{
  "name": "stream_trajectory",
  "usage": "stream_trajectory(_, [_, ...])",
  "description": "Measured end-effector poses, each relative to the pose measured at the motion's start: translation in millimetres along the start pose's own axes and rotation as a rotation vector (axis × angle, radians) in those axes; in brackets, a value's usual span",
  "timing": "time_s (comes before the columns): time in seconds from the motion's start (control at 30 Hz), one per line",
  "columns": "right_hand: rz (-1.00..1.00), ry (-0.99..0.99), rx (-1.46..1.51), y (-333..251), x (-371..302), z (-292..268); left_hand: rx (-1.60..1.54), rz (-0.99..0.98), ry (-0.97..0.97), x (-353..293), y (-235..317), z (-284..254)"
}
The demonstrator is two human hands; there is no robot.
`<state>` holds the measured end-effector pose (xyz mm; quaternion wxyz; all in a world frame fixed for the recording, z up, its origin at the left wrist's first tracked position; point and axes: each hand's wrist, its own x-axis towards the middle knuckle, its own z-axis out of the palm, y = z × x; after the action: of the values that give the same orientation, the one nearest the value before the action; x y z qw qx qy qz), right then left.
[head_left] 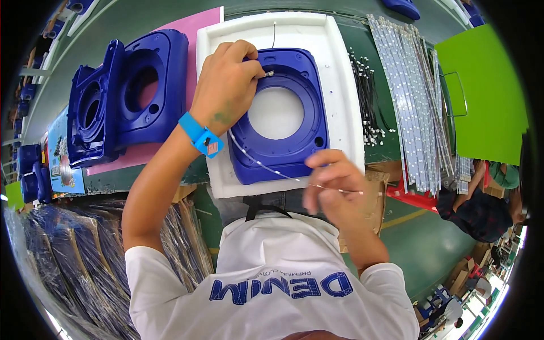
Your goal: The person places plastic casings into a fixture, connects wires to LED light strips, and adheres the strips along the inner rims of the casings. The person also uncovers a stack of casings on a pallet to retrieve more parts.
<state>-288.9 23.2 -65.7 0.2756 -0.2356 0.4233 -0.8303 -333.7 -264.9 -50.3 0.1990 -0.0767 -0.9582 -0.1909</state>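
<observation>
A blue plastic housing (314, 113) with a large round opening lies on a white foam tray (345, 107). At the housing's upper left, the fingers of my left hand (229, 76) are closed in a pinch at the inner rim. A small metallic-looking end piece shows at their tips. From under my left wrist a thin white LED strip (258, 161) sags across the housing's lower left to my right hand (337, 184). My right hand hovers off the lower right corner, smeared by motion, its fingers curled about the strip, whose free end sticks out past them.
Two more blue housings (164, 107) stand at left on a pink sheet (195, 28). Black cables with white plugs (368, 96) and a stack of LED strips (402, 96) lie to the right, beside a green panel (481, 102). Plastic-wrapped goods (73, 249) sit lower left. Another person (481, 215) is at far right.
</observation>
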Motion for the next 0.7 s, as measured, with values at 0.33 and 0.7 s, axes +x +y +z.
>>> stream_trajectory(0.33, [-0.132,0.436,-0.077,-23,26,-40,0.069,0.076,0.112,-2,8,17])
stream_trajectory(0.7, [0.105,0.319,-0.273,-31,96,-51,0.191,0.172,0.029,-4,1,15])
